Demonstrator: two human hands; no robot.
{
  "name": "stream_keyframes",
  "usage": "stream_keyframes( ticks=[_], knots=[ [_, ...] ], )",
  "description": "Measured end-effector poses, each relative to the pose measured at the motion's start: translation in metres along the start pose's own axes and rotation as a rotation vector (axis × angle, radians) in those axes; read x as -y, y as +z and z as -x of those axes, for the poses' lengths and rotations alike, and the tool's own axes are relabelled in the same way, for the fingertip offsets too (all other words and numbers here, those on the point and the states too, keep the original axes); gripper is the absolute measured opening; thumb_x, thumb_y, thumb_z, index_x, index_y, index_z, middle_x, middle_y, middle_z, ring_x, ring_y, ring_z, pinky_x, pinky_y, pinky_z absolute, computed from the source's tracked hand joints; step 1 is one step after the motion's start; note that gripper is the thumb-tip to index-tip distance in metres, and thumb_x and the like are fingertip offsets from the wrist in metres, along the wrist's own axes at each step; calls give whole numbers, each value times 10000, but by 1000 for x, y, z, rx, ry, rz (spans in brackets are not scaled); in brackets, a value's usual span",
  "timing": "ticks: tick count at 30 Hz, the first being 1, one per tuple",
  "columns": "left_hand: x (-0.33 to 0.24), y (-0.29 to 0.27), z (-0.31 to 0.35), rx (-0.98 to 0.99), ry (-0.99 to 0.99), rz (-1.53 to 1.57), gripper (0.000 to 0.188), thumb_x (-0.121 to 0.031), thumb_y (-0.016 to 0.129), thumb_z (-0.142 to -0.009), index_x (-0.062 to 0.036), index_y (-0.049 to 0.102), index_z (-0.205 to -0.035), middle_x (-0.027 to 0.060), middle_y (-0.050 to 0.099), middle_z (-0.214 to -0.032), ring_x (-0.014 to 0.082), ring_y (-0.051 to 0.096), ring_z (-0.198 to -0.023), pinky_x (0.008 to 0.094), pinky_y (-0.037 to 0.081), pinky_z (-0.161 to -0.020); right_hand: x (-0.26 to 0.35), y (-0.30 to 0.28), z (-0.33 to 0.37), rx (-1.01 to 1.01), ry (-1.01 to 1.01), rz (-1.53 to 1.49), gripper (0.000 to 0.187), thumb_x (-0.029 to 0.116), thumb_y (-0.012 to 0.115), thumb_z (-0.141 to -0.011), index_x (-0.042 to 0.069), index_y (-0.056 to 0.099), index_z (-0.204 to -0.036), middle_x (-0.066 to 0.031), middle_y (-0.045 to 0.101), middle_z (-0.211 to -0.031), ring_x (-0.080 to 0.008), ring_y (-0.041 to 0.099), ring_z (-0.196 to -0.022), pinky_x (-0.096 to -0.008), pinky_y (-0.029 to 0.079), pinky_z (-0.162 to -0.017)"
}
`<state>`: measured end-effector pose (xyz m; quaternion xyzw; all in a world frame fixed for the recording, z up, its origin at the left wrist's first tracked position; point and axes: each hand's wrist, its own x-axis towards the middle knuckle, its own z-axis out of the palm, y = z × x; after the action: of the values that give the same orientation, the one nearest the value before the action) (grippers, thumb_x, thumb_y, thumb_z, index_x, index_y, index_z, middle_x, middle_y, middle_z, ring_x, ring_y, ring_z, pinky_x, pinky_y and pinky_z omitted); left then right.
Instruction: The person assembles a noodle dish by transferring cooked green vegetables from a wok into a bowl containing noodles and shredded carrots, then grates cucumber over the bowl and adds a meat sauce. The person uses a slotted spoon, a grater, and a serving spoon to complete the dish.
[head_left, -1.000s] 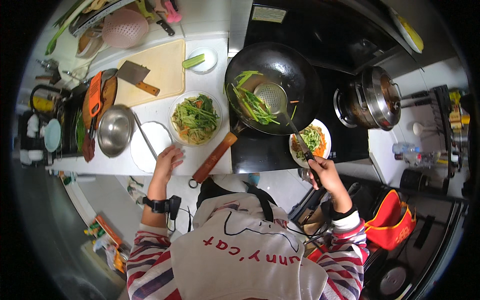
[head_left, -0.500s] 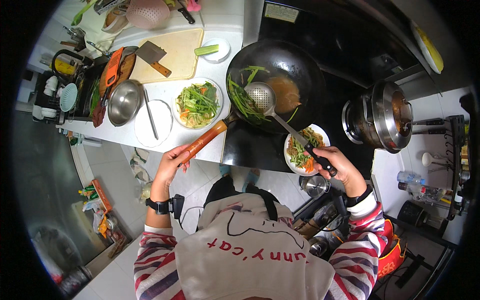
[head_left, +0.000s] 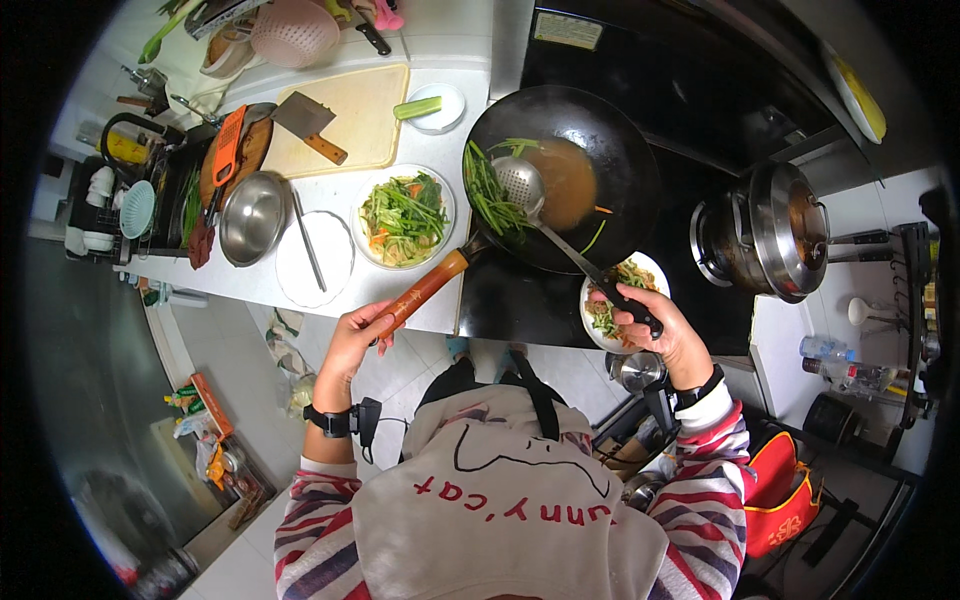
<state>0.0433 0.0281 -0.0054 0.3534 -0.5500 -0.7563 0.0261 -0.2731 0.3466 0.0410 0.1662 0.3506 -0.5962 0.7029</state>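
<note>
My left hand [head_left: 362, 335] is closed round the wooden handle of a large black wok [head_left: 610, 130] on the stove. In my right hand [head_left: 650, 322] is the black handle of a perforated skimmer [head_left: 521, 186]. The skimmer's bowl lies inside the wok, against green vegetable stalks [head_left: 486, 195] gathered on the wok's left wall. Brown liquid [head_left: 565, 185] pools in the wok's middle, with a few stray strips to its right. A plate of mixed shredded vegetables [head_left: 606, 318] sits by the stove's front edge, partly hidden beneath my right hand and the skimmer handle.
Left of the wok stand a plate of shredded greens [head_left: 402, 218], a white plate [head_left: 318, 270] with chopsticks across it, and a steel bowl [head_left: 250, 222]. Behind them a cleaver [head_left: 306, 122] rests on a cutting board [head_left: 385, 95]. A lidded steel pot [head_left: 785, 235] stands at the right.
The skimmer has shifted left and up in the wok, and the stalks are bunched closer against the left wall. More brown liquid shows. My right hand has moved slightly left.
</note>
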Motion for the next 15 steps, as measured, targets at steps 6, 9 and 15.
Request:
stream_keyframes(
  ticks=[6,9,15],
  knots=[
    [8,-7,-5,-11,32,127,339,-189,552,-909,27,559,-1171,115,662,-869,105,548,-568,214,421,-456,-5,0,2,81,-14,-225,395,246,451,-949,-43,451,-1218,-34,461,-645,-66,384,-386,-175,282,-284],
    [21,-20,-9,12,97,306,484,-365,429,-964,53,514,-1192,145,647,-931,138,563,-591,238,445,-478,-11,5,9,103,-74,-212,410,237,454,-949,-63,438,-1227,-27,458,-645,-54,384,-396,-169,292,-316],
    [75,-24,-28,-7,-105,501,470,-344,366,-978,47,474,-1214,155,639,-1004,215,633,-738,282,530,-660,-19,8,35,131,-170,-254,426,226,430,-956,-71,422,-1260,-25,477,-651,-53,381,-392,-181,308,-354]
  ],
)
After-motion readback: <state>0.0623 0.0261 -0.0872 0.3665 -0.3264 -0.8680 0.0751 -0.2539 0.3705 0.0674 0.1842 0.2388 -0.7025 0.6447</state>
